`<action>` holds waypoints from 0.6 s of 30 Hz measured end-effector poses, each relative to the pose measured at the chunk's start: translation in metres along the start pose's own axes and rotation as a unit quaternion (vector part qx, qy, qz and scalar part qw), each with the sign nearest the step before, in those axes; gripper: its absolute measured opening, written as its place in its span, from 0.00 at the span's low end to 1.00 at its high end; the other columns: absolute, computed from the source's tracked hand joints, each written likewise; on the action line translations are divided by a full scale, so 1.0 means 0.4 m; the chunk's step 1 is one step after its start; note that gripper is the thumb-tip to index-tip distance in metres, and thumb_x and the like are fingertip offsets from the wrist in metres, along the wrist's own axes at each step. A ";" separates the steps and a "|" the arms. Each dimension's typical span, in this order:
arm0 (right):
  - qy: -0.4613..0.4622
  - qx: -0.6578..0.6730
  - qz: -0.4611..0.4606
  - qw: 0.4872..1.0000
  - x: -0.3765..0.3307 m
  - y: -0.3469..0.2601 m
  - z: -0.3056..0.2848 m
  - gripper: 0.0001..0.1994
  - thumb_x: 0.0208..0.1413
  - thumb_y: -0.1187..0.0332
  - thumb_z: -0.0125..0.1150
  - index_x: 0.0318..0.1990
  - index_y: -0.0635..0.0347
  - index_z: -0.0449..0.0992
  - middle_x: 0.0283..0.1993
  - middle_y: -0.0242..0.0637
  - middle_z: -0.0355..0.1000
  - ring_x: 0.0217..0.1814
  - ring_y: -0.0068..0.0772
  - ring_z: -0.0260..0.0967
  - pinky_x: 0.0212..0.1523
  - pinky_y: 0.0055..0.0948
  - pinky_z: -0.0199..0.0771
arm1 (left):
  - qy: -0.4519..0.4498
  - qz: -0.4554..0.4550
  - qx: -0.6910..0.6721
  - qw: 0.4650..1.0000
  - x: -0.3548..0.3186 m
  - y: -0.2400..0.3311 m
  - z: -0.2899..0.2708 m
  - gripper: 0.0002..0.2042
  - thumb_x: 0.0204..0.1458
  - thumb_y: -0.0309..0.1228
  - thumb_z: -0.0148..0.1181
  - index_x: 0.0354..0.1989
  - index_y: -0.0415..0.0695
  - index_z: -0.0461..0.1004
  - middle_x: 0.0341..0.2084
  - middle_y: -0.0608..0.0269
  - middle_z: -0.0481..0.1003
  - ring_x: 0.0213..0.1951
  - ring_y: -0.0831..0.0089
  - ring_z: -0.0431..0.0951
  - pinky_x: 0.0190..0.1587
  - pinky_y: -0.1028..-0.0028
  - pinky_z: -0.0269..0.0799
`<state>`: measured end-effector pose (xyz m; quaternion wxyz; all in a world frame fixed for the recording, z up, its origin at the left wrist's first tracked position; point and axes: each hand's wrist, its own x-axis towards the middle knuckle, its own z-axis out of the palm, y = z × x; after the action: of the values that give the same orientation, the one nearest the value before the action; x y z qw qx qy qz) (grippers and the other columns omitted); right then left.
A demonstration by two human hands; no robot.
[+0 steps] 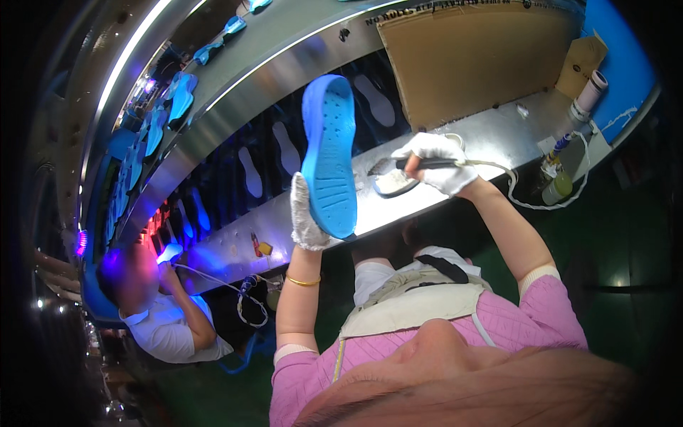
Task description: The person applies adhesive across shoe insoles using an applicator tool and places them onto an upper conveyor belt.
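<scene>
My left hand (pixel 307 217), in a white glove, grips the heel end of a blue shoe sole (pixel 331 156). The sole stands almost upright with its ribbed, hole-dotted face toward me. In my gloved right hand (pixel 437 162), the fingers close round the black handle of a brush (pixel 416 164). Its dark bristles point left, just over a small shallow dish (pixel 397 183) with a whitish inside. I cannot tell whether the bristles touch the dish. From the hand a pale hose (pixel 498 167) runs off to the right.
A metal ledge (pixel 491 132) carries a cardboard sheet (pixel 477 64) and a pink bottle (pixel 590 92). Behind it, sole shapes lie in a dark row (pixel 284 146). More blue soles (pixel 183 96) sit on the conveyor (pixel 299 28). At left, a co-worker (pixel 171 320) holds a lit piece.
</scene>
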<state>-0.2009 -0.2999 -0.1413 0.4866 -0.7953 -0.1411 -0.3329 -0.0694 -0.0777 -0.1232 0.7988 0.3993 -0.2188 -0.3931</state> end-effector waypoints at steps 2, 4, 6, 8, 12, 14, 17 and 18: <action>0.030 0.121 0.132 0.983 -0.021 -0.027 -0.015 0.07 0.42 0.84 0.57 0.27 0.62 0.73 0.33 0.36 0.71 0.38 0.26 0.70 0.42 0.24 0.71 | -0.063 0.041 0.019 0.997 0.036 0.079 0.072 0.37 0.53 0.60 0.36 0.57 0.36 0.58 0.44 0.46 0.70 0.41 0.58 0.75 0.45 0.62 0.74; 0.081 0.183 0.137 0.970 -0.032 -0.028 -0.025 0.07 0.43 0.83 0.60 0.30 0.62 0.73 0.35 0.38 0.71 0.38 0.27 0.71 0.44 0.25 0.71 | -0.144 0.085 0.049 0.985 0.108 0.175 0.112 0.37 0.54 0.60 0.32 0.57 0.35 0.57 0.45 0.42 0.68 0.42 0.54 0.74 0.47 0.55 0.71; 0.116 0.183 0.151 0.965 -0.036 -0.025 -0.020 0.08 0.42 0.81 0.63 0.31 0.61 0.74 0.38 0.39 0.72 0.39 0.27 0.71 0.45 0.25 0.71 | -0.171 0.069 0.041 0.982 0.226 0.277 0.136 0.36 0.56 0.57 0.30 0.57 0.34 0.56 0.46 0.44 0.68 0.45 0.52 0.72 0.49 0.48 0.68; 0.109 0.187 0.158 0.964 -0.028 -0.034 0.002 0.07 0.43 0.80 0.64 0.30 0.60 0.74 0.38 0.38 0.73 0.39 0.26 0.71 0.44 0.24 0.72 | -0.192 0.154 0.189 0.951 0.396 0.395 0.080 0.30 0.57 0.52 0.34 0.57 0.37 0.58 0.46 0.49 0.69 0.50 0.55 0.69 0.53 0.54 0.65; 0.100 0.148 0.101 0.979 -0.019 -0.013 0.061 0.06 0.44 0.81 0.64 0.29 0.61 0.74 0.33 0.35 0.73 0.35 0.25 0.71 0.41 0.22 0.72 | 0.119 0.295 0.750 0.580 0.615 0.565 -0.176 0.21 0.55 0.42 0.43 0.55 0.46 0.64 0.48 0.54 0.70 0.53 0.61 0.67 0.55 0.65 0.62; 0.110 0.123 0.183 0.969 -0.062 0.024 0.013 0.06 0.44 0.81 0.64 0.29 0.61 0.74 0.32 0.35 0.72 0.35 0.24 0.71 0.40 0.21 0.72 | 0.330 0.224 0.738 0.545 0.606 0.452 -0.043 0.19 0.52 0.37 0.47 0.53 0.50 0.67 0.48 0.54 0.70 0.52 0.60 0.68 0.55 0.67 0.61; 0.091 0.121 0.263 0.953 -0.050 -0.003 0.015 0.06 0.44 0.81 0.63 0.29 0.61 0.73 0.31 0.34 0.72 0.34 0.23 0.70 0.38 0.20 0.71 | 0.328 0.259 0.842 0.342 0.522 0.562 -0.141 0.21 0.47 0.35 0.53 0.53 0.56 0.68 0.49 0.57 0.70 0.51 0.63 0.69 0.55 0.67 0.62; 0.085 0.091 0.315 0.941 -0.046 -0.005 0.014 0.06 0.44 0.81 0.63 0.29 0.61 0.73 0.31 0.34 0.72 0.33 0.22 0.70 0.38 0.20 0.71 | 0.356 0.267 0.855 0.268 0.508 0.596 -0.185 0.22 0.44 0.33 0.56 0.52 0.58 0.68 0.48 0.59 0.70 0.50 0.64 0.71 0.54 0.66 0.64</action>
<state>-0.2135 -0.2923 -0.1537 0.6473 -0.7201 0.1288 -0.2141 0.2089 -0.1177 0.0337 0.0555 0.8714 -0.2163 0.4369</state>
